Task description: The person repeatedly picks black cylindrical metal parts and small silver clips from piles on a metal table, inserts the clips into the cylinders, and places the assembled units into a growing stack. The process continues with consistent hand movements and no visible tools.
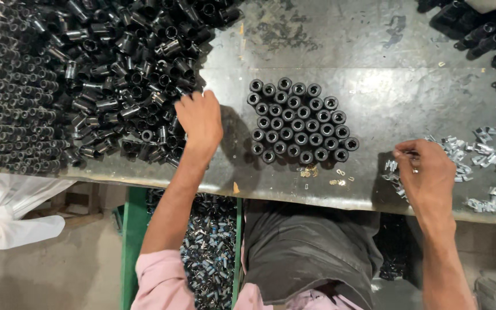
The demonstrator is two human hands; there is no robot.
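Left hand [200,119] curled into loose heap of black plastic tubular sleeves [96,74]; grip hidden. Right hand [426,172] pinched on small silver metal clips [477,155]. Upright packed cluster of black sleeves [299,121] between hands: could be toppled if brushed by forearm.

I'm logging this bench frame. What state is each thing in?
Left hand: reaching into the loose black tubes, grip hidden.
Right hand: fingers pinched on a small metal clip.
Loose black tubes: heaped, lying every way.
Standing tubes: upright, packed in a tight cluster.
Metal clips: scattered loose.
Table: worn, stained.
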